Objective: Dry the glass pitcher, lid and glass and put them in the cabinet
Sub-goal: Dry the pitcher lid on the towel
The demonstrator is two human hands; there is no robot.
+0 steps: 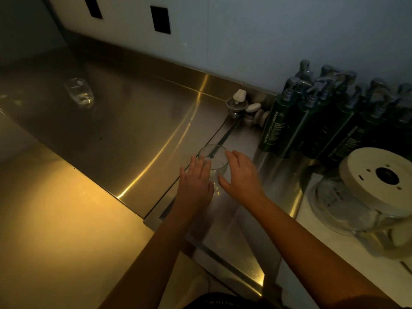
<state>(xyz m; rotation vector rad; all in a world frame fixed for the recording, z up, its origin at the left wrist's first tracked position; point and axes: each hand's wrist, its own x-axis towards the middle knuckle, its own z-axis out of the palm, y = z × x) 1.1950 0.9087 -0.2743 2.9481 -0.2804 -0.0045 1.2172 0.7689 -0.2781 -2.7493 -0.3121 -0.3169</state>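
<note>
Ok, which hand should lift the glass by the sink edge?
Right, probably. The right hand curls around the glass, thumb low on its side; the left hand lies flat against the other side.

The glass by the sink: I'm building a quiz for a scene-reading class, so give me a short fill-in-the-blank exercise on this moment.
1. The glass stands between the person's ____ hands.
2. The white round lid sits on top of the glass ____.
3. The dark green pump bottles stand against the ____.
4. The counter is made of shiny ____.

Missing words: two; pitcher; wall; metal
</note>
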